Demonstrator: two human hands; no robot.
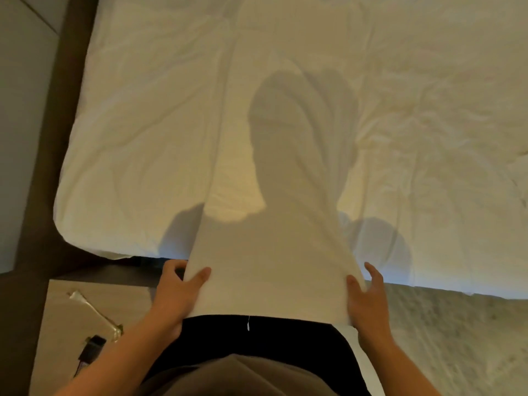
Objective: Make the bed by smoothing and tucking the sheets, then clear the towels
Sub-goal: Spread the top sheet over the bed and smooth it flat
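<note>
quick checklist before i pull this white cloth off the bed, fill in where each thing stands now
1. Left hand grips the near left edge of the white cloth, thumb on top: ok.
2. Right hand holds the near right edge, thumb on the cloth, fingers spread along its side: ok, though looser than the left.
3. Cloth lies flat and straight along the bed: ok, only faint folds.
4. Nothing rests on the cloth: ok; its far end runs out of view.
5. Bed sheet beneath is smooth: not ok, wrinkled on both sides.
6. Sheet tucked at the near edge: cannot tell.
</note>
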